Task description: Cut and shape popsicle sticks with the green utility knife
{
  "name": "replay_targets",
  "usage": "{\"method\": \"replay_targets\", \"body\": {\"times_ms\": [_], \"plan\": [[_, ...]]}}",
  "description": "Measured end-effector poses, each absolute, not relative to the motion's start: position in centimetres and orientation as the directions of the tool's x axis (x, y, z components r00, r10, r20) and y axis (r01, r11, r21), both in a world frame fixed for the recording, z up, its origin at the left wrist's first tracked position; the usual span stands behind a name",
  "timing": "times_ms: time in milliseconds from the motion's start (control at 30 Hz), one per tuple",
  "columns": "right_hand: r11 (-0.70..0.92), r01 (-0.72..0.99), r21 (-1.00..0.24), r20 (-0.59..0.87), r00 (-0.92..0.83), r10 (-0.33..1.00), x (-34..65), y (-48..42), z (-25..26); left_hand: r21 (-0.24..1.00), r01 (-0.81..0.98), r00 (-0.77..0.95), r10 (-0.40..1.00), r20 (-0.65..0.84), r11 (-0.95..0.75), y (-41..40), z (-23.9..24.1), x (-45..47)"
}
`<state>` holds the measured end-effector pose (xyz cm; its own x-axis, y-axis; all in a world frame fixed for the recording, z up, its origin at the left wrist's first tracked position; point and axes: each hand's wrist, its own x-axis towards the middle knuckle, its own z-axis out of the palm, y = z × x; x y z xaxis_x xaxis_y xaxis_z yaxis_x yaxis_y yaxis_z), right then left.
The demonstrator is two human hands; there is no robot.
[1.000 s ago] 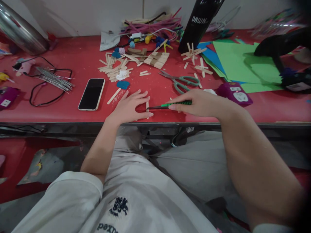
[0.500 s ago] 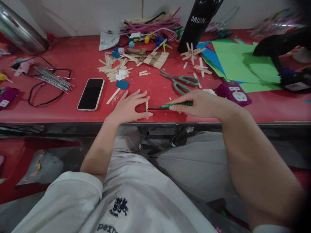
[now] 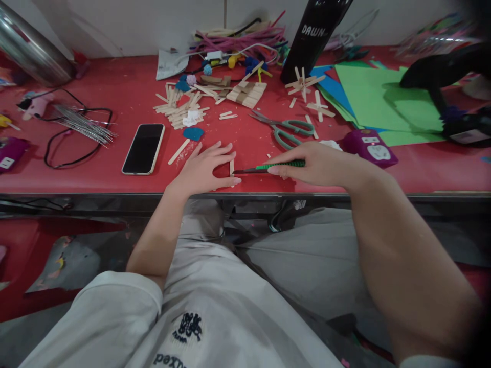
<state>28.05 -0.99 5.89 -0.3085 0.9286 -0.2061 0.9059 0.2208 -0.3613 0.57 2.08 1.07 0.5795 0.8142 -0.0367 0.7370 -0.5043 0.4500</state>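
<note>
My left hand (image 3: 205, 168) lies flat on the red table (image 3: 115, 102) near its front edge, fingers spread, pinning a short wooden stick (image 3: 232, 167) under the fingertips. My right hand (image 3: 318, 163) is closed around a green-handled knife (image 3: 280, 165). Its dark blade (image 3: 245, 170) points left and touches the stick. Both hands sit just behind the table's front edge.
A black phone (image 3: 143, 148) lies left of my left hand. Green scissors (image 3: 289, 128), loose wooden sticks (image 3: 180, 110), stick crosses (image 3: 305, 82), a black bottle (image 3: 314, 36), green paper (image 3: 383, 97), a purple power strip (image 3: 370, 146) and a black cable (image 3: 72, 138) lie around.
</note>
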Motion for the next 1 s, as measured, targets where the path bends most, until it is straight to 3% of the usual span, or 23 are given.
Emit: {"method": "replay_targets", "body": {"times_ms": [1000], "plan": [[0.232, 0.907, -0.351, -0.191, -0.312, 0.931, 27.84, -1.08, 5.99, 0.446, 0.737, 0.582, 0.812, -0.038, -0.507, 2.11, 1.22, 0.58]]}}
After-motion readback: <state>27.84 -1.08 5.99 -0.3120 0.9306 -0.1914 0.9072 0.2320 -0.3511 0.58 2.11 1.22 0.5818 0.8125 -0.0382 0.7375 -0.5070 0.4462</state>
